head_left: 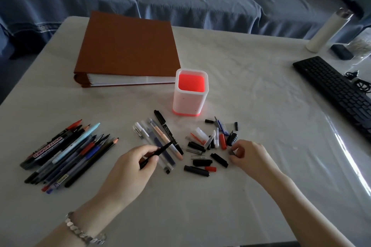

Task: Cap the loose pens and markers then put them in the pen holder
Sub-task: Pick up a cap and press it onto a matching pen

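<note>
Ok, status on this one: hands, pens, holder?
Left hand holds thin black pen. Right hand at loose caps, grip unclear. Pen holder empty. Nothing blocking it.

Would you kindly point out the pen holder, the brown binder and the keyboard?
pen holder [187, 100], head view, white front wall.
brown binder [128, 46], head view, middle of top cover.
keyboard [337, 90], head view, middle keys.

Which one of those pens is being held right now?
The slim black pen, pinched by fingers of the left hand. Every other pen lies on the white table, in the left pile or the middle row.
</note>
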The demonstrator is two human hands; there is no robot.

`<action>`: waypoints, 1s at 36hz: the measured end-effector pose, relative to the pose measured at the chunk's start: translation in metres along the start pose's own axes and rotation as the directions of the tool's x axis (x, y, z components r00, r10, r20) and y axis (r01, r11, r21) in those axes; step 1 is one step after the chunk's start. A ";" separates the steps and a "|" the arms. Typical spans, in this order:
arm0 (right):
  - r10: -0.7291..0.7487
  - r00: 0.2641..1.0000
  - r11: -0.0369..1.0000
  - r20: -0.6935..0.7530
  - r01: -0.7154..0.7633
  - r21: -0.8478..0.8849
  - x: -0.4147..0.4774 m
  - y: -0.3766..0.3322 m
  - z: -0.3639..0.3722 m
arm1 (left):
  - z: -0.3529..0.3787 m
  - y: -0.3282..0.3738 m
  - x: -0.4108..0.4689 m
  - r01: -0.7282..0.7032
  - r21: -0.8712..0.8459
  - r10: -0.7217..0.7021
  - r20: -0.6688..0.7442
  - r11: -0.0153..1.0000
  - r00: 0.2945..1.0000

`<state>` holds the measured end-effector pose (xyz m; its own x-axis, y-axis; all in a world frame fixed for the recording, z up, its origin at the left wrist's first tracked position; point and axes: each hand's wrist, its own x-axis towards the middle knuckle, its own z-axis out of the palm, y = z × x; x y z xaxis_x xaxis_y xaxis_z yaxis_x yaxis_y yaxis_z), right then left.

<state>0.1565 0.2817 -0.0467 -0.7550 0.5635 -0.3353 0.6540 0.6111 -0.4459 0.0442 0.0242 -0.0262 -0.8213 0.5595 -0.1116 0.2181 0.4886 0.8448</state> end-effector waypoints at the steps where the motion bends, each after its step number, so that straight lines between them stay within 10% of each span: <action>1: -0.015 1.000 1.000 0.021 0.016 -0.013 0.000 -0.001 0.001 | -0.001 -0.001 0.000 0.000 0.002 0.000 0.004 1.000 1.000; 29: -0.235 0.972 0.929 0.009 0.228 -0.290 0.018 -0.046 0.012 | -0.003 -0.001 -0.007 0.001 0.021 -0.001 -0.004 1.000 1.000; 36: -0.207 0.970 0.953 -0.131 0.230 0.197 0.004 -0.048 0.006 | -0.002 -0.002 -0.006 0.035 0.024 -0.035 0.014 0.999 0.999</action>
<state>0.1220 0.2517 -0.0317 -0.8612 0.4929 -0.1242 0.4408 0.6027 -0.6652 0.0473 0.0186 -0.0259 -0.8208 0.5515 -0.1488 0.2019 0.5237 0.8276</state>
